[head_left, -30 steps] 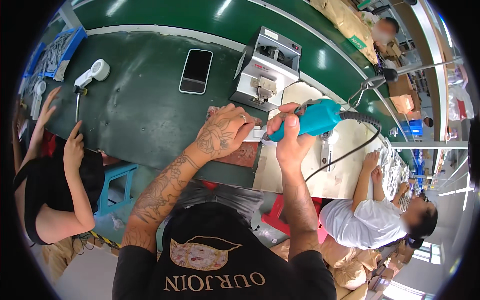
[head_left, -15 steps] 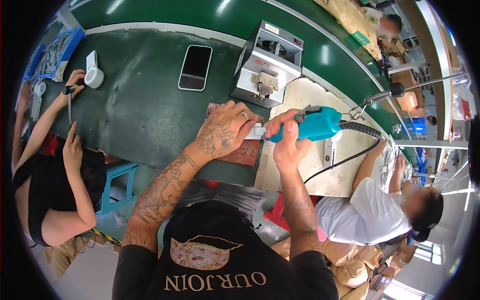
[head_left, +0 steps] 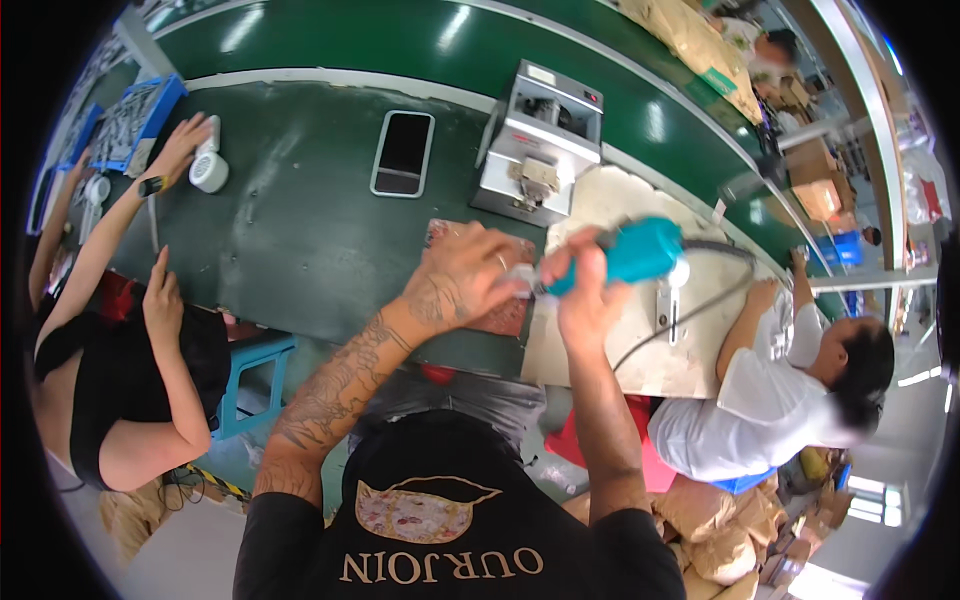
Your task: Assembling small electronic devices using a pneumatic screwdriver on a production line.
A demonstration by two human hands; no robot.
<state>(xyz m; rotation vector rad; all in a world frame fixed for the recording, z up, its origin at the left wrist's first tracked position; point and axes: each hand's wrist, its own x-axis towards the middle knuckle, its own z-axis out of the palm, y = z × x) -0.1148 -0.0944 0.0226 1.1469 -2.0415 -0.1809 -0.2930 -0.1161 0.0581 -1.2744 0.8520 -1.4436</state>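
My right hand (head_left: 588, 285) is wrapped around a teal electric screwdriver (head_left: 645, 250), its tip pointing left. A dark cord trails from the tool's right end. My left hand (head_left: 462, 272) pinches a small white plastic part (head_left: 522, 280) in front of the tip. Motion blurs both hands and the tool, so whether the tip touches the part cannot be told. Under my left hand lies a worn reddish pad (head_left: 505, 318) on the green table (head_left: 300, 230).
Behind my hands stand a grey metal machine (head_left: 540, 150) and a phone (head_left: 403, 155). A white round-headed device (head_left: 670, 300) lies on the beige sheet (head_left: 570, 350). Co-workers sit at left and right; the left one's hand (head_left: 183, 140) is beside another white device (head_left: 208, 170).
The view has shifted slightly. My hands and the screwdriver now blur with motion, still gripping the same things. The left co-worker's far hand has opened out and reached farther along the white device.
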